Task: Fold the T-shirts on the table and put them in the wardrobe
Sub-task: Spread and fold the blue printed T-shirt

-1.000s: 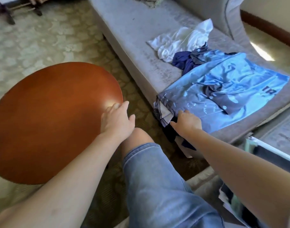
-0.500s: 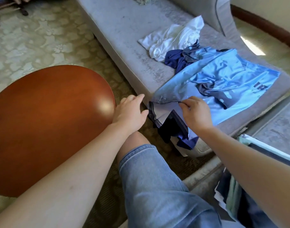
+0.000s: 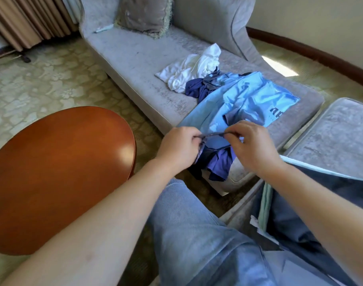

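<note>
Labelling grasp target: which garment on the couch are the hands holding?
The light blue T-shirt with dark lettering: left hand and right hand pinch its near hem. The white shirt and dark blue garment behind it lie untouched.

Grey chaise longue (image 3: pixel 131 58) carries: fringed cushion (image 3: pixel 144 14) at its head end; white T-shirt (image 3: pixel 195 69) crumpled, well apart from cushion; navy garment (image 3: pixel 197 90) touching it, farther from cushion; light blue T-shirt (image 3: pixel 244 96) farthest from cushion, overlapping navy garment, draping over seat edge.
</note>
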Demonstrator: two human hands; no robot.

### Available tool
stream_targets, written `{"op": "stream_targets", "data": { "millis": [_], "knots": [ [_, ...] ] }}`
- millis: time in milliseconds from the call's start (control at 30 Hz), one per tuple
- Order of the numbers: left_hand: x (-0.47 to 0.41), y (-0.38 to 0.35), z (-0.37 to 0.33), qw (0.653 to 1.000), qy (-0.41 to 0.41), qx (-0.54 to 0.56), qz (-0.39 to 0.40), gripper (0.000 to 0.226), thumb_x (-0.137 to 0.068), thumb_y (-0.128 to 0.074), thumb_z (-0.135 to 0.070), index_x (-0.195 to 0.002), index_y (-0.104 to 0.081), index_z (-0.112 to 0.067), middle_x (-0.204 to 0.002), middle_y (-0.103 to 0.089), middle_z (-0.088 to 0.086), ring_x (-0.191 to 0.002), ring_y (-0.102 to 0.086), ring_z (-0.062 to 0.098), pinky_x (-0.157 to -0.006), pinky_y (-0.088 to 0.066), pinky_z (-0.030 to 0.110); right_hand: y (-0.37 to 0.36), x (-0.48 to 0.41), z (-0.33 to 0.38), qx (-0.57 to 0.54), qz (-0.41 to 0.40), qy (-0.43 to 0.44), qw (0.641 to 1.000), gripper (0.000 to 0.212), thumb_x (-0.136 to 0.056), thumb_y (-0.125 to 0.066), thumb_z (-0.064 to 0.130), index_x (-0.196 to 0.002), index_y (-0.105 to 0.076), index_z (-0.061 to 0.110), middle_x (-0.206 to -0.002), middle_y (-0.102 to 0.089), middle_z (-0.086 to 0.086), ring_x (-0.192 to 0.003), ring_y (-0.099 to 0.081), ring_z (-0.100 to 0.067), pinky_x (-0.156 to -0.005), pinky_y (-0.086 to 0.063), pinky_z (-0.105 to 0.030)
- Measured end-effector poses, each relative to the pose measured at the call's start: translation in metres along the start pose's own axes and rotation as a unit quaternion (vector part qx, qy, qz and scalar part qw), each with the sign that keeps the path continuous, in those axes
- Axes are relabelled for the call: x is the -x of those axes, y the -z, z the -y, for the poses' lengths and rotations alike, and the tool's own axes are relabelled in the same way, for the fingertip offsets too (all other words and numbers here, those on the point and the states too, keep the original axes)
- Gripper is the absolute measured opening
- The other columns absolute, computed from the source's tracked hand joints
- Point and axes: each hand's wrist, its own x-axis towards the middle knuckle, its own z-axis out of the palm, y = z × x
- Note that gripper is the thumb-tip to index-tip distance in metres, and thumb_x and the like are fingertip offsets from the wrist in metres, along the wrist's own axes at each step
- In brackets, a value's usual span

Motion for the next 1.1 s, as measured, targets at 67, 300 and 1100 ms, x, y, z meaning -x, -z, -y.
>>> {"op": "stream_targets", "data": {
  "millis": [67,300,1100],
  "knots": [
    [0.006,0.010,0.000,1.000,0.000,0.004,0.007,0.021,-0.091,-0.056,-0.016,-0.099,-0.075,-0.018,-0.082,-0.074,0.002,-0.085,-0.068,0.022,-0.080,-0.054,0.037,0.004,0.004,-0.012,0.063,0.049,0.063,0.995,0.014,-0.082,-0.061,0.009,-0.079,-0.073,0.005,-0.076,-0.067,-0.011,-0.075,-0.063,-0.031,-0.067,-0.052,-0.038],
    [0.008,0.033,-0.008,0.992,0.036,0.074,-0.092,0.018,-0.093,-0.057,-0.010,-0.096,-0.074,-0.014,-0.065,-0.064,-0.014,-0.073,-0.067,0.004,-0.078,-0.054,0.027,0.005,-0.013,-0.045,0.121,0.040,-0.005,0.992,0.012,-0.079,-0.062,-0.001,-0.083,-0.073,0.004,-0.082,-0.066,-0.012,-0.079,-0.062,-0.034,-0.067,-0.052,-0.041],
    [0.025,0.224,0.049,0.779,0.224,0.379,-0.447,0.019,-0.095,-0.051,-0.007,-0.091,-0.065,-0.018,-0.098,-0.065,0.007,-0.077,-0.062,0.016,-0.046,-0.049,0.016,-0.019,-0.073,0.131,-0.023,0.120,-0.042,0.992,0.039,-0.086,-0.062,0.045,-0.091,-0.069,0.007,-0.092,-0.071,-0.012,-0.088,-0.066,-0.030,-0.078,-0.050,-0.039]
  ]
}}
